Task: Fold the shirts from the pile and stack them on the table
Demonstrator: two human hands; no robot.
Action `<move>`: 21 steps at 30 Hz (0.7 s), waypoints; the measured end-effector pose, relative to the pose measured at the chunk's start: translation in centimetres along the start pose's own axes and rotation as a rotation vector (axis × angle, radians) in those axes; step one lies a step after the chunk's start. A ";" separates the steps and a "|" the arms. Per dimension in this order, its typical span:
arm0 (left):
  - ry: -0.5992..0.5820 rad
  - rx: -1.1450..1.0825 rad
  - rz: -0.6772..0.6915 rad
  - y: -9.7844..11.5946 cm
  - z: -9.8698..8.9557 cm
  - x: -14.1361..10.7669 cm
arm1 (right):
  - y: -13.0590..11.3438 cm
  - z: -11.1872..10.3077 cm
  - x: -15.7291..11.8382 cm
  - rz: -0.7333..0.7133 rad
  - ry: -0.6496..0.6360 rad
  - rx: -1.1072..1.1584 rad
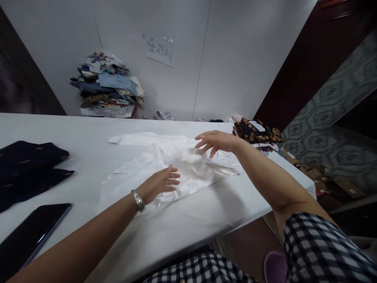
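Note:
A thin white garment (pixel 147 161) lies spread and rumpled on the white table (pixel 88 129), with one long sleeve stretched toward the far left. Its right part is blurred by motion. My left hand (pixel 161 182), a silver bracelet at its wrist, is over the garment's near middle, fingers stretched and apart. Above the garment's right part is my right hand (pixel 216 142), palm down with the fingers spread. Neither hand holds anything; whether the fingertips touch the cloth I cannot tell.
At the left lie a dark navy garment (pixel 29 167) and a black phone (pixel 35 236). Folded dark flowered clothes (pixel 256 131) are stacked at the right end. A tall clothes pile (pixel 108 86) rises beyond the far edge. On the floor are a purple tub (pixel 275 267) and cardboard boxes (pixel 344 186).

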State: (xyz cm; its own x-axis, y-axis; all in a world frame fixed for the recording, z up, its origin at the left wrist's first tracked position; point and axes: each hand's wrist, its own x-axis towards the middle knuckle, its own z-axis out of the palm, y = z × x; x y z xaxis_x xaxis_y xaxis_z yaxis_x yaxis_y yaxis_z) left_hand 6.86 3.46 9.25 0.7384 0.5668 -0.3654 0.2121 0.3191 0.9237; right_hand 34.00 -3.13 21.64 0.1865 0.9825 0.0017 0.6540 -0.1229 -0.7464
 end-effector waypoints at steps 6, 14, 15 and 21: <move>0.008 -0.433 -0.170 -2.8 0.4 0.5 | 7.9 2.9 -3.9 0.074 0.133 0.187; 0.198 -0.224 -0.051 0.1 -1.1 -0.1 | 17.7 5.9 -9.1 -0.222 0.202 -0.468; 0.283 -0.111 -0.045 0.6 -2.1 -0.2 | 18.0 6.2 -9.4 -0.235 0.199 -0.502; 0.848 0.744 0.151 -0.3 -6.3 -4.3 | 18.5 7.1 -10.0 -0.386 0.242 -0.518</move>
State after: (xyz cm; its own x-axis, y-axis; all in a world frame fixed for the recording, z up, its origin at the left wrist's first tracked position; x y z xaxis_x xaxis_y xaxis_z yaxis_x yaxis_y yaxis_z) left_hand -0.45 5.72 9.85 0.1775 0.9825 0.0564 0.6936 -0.1656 0.7011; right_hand 39.00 -14.22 3.05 -0.0109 0.9180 0.3965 0.9612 0.1189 -0.2487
